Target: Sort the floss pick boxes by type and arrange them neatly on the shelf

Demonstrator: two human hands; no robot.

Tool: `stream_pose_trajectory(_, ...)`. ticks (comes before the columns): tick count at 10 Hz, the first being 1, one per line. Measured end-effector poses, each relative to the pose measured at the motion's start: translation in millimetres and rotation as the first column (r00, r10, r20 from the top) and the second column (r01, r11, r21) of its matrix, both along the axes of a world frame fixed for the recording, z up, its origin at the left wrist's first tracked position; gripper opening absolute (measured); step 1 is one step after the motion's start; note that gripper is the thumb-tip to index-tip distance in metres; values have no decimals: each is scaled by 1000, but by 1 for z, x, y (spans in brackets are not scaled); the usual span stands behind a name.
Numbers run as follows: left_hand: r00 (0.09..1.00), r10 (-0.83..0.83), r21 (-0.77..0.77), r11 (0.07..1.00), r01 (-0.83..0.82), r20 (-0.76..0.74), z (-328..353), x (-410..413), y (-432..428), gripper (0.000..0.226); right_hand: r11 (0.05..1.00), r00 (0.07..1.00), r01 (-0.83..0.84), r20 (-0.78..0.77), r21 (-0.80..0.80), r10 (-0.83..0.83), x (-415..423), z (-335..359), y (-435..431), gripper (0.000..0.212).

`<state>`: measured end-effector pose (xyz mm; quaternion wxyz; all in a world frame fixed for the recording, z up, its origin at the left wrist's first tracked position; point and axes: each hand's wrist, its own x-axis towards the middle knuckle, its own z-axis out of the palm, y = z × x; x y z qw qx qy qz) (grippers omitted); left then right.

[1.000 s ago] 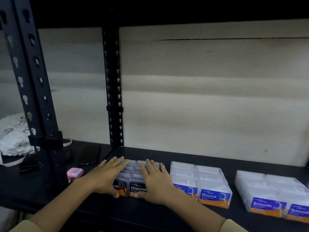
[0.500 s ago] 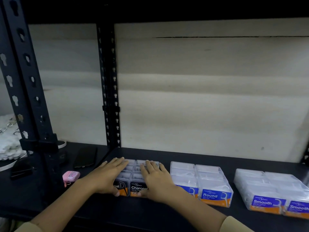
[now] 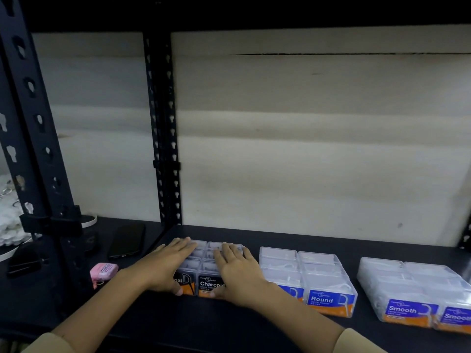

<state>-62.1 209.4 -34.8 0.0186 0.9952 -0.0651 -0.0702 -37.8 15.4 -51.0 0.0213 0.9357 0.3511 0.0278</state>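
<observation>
Three groups of clear floss pick boxes stand on the dark shelf (image 3: 293,235). The black-labelled Charcoal boxes (image 3: 206,281) are at the left, the blue-labelled Round boxes (image 3: 318,273) in the middle, and the Smooth boxes (image 3: 413,286) at the right. My left hand (image 3: 165,266) lies flat on the left side of the Charcoal group, its thumb against the front. With straight fingers, my right hand (image 3: 237,271) rests flat on the group's right side and covers part of the label.
A black perforated upright (image 3: 163,128) rises just behind the Charcoal boxes, and a thicker post (image 3: 33,149) stands at the left. A dark phone (image 3: 127,240), a pink case (image 3: 104,271) and a white fluffy item (image 3: 7,225) lie on the left shelf section.
Both hands stay flat on the Charcoal boxes. The view has shifted slightly to the right; the boxes keep their places.
</observation>
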Motion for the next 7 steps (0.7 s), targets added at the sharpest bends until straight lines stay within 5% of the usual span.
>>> stream_pose_trajectory(3, 1000, 22, 69, 997, -22, 1, 3, -5, -4, 109, 1000, 1000, 20, 15, -9, -20, -4, 3, -2, 87)
stream_pose_trajectory(5, 996, -1, 54, 999, -4, 88, 9, -22, -27, 106, 987, 994, 3, 108, 160, -20, -18, 9, -20, 73)
stream_pose_trajectory(7, 962, -54, -16, 998, 61, 269, 21, -49, -78, 81, 939, 920, -58, 384, 338, -82, -30, 4, -59, 58)
